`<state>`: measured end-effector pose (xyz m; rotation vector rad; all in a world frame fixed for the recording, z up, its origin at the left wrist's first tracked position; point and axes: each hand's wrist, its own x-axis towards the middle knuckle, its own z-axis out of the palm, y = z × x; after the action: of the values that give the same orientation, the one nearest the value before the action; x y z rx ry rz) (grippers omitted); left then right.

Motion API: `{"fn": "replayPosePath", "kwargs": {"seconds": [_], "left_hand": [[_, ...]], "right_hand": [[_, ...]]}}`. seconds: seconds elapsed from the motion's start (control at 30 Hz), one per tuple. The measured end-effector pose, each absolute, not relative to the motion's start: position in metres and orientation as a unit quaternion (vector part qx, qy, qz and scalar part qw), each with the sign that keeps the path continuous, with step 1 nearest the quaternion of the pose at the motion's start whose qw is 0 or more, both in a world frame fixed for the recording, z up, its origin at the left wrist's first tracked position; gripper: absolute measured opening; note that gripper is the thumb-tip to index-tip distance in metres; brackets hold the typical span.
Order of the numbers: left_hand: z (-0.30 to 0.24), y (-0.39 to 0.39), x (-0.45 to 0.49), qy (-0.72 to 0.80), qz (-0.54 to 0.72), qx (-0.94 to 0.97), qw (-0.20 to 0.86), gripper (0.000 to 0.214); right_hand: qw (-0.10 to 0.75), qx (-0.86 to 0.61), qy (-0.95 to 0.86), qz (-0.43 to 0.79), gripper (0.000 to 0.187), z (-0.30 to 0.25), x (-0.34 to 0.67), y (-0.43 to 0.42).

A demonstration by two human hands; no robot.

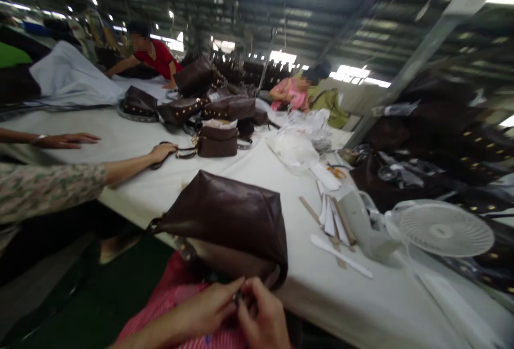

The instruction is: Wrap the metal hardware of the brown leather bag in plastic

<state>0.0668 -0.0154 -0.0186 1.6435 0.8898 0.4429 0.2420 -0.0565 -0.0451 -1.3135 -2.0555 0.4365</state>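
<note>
A dark brown leather bag (228, 218) lies at the near edge of the white table (132, 145), partly over my lap. My left hand (209, 306) and my right hand (263, 314) meet just below the bag's lower edge. Both have fingers pinched together on a small dark part of the bag, too small to name. A red striped cloth (168, 301) lies under my hands.
A co-worker's sleeve and hand (160, 152) reach from the left to a bag strap; another hand (66, 139) rests further left. Several brown bags (219, 140) stand mid-table. A white fan (441, 228), paper strips (333, 220) and plastic wrap (299, 143) sit to the right. Two people work at the far end.
</note>
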Motion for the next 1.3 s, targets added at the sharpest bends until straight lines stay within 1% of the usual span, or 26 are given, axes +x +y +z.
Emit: {"fn": "replayPosePath", "kwargs": {"seconds": [0.07,0.1,0.13,0.2,0.27,0.37,0.4,0.43,0.53,0.63,0.73,0.97,1.17,1.3], "left_hand": [[-0.014,-0.036,0.066,0.371,0.146,0.687,0.607,0.036],[-0.01,-0.037,0.065,0.36,0.134,0.668,0.637,0.033],[-0.008,-0.035,0.064,0.351,0.133,0.635,0.675,0.031],[-0.006,-0.025,0.061,0.343,0.135,0.571,0.733,0.03],[-0.008,-0.016,0.057,0.336,0.137,0.531,0.766,0.034],[-0.014,-0.012,0.052,0.312,0.149,0.496,0.796,0.046],[-0.016,-0.012,0.051,0.306,0.156,0.482,0.806,0.049],[-0.018,-0.013,0.051,0.302,0.16,0.47,0.814,0.051],[-0.023,-0.014,0.049,0.313,0.167,0.445,0.822,0.049],[-0.026,-0.01,0.048,0.319,0.179,0.42,0.831,0.044],[-0.03,-0.003,0.046,0.31,0.175,0.4,0.844,0.045],[-0.037,0.01,0.043,0.285,0.098,0.375,0.877,0.048],[-0.028,0.016,0.044,0.288,0.053,0.373,0.88,0.048],[-0.032,0.02,0.047,0.294,0.016,0.358,0.886,0.049]], "right_hand": [[0.333,-0.517,-0.724,0.313,0.006,-0.035,0.245,-0.058],[0.344,-0.512,-0.701,0.358,0.003,-0.029,0.249,-0.056],[0.361,-0.509,-0.688,0.37,0.007,-0.024,0.254,-0.053],[0.387,-0.499,-0.706,0.321,0.01,-0.014,0.268,-0.047],[0.375,-0.46,-0.773,0.221,0.009,-0.01,0.28,-0.042],[0.288,-0.372,-0.878,0.089,0.036,-0.016,0.291,-0.036],[0.263,-0.355,-0.895,0.058,0.041,-0.02,0.292,-0.034],[0.247,-0.346,-0.905,0.031,0.042,-0.025,0.292,-0.032],[0.235,-0.345,-0.909,-0.025,0.033,-0.035,0.292,-0.026],[0.224,-0.323,-0.918,-0.051,0.032,-0.038,0.294,-0.02],[0.222,-0.3,-0.925,-0.071,0.033,-0.041,0.294,-0.017],[0.209,-0.268,-0.929,-0.145,0.031,-0.048,0.291,-0.019],[0.195,-0.217,-0.947,-0.132,0.032,-0.031,0.29,-0.013],[0.218,-0.19,-0.949,-0.123,0.032,-0.028,0.289,-0.012]]}}
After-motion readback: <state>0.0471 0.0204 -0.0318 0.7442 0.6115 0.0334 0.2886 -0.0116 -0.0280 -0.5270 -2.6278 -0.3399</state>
